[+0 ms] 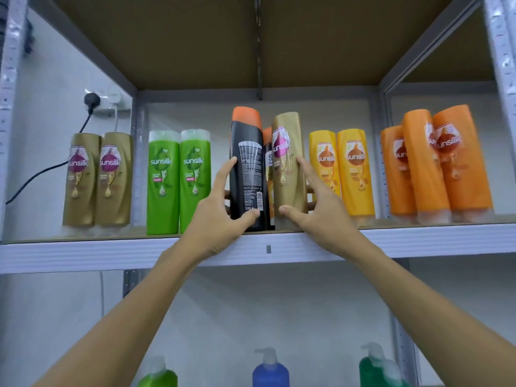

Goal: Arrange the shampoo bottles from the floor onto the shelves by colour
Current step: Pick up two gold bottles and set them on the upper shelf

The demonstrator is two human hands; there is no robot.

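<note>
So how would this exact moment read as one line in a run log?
stage: shelving | left hand: holds black bottle | right hand: holds gold Sunsilk bottle | both upright, shelf middle | gold pair far left

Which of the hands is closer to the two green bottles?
Left. The left hand grips the black bottle just beside the green bottles; the right hand holds the gold bottle farther away.

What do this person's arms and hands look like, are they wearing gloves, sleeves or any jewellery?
Both forearms are bare as far as the picture shows: no sleeve reaches into view. The left hand and the right hand wear no gloves, and no ring, watch or bracelet shows on the fingers or wrists. No cables or markings show on either arm.
</note>
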